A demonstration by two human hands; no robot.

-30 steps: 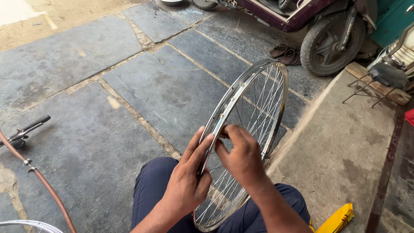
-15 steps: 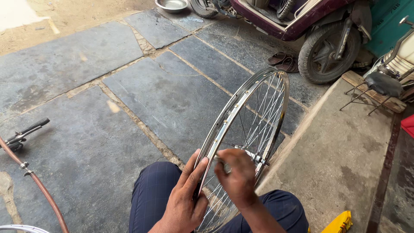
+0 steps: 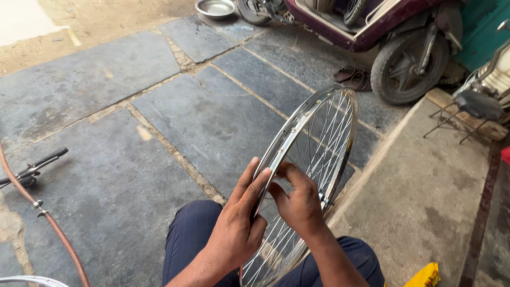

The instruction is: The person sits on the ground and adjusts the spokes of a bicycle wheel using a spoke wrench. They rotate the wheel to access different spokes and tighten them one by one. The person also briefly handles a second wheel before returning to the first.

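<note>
A shiny metal bicycle wheel rim [image 3: 313, 114] with thin spokes stands upright between my knees, leaning away from me. My left hand [image 3: 236, 223] lies flat against the rim's near left side, fingers stretched up along the metal. My right hand [image 3: 298, 199] reaches in among the spokes just right of the rim, fingers curled and pinching at a spoke close to the rim. Whether a small tool sits in those fingers cannot be made out. My dark blue trousers [image 3: 194, 239] show under both arms.
A maroon scooter [image 3: 372, 32] is parked at the top right, brown sandals [image 3: 353, 78] beside its tyre. A metal bowl [image 3: 215, 8] sits at the top. A bicycle handlebar [image 3: 37, 165] and a brown tube [image 3: 37, 204] lie left. A folding stool [image 3: 470, 109] stands right, a yellow object [image 3: 425, 276] below.
The view has tilted up a little, showing more of the scooter and the bowl. Both hands stay on the rim; the right hand has shifted slightly among the spokes.
</note>
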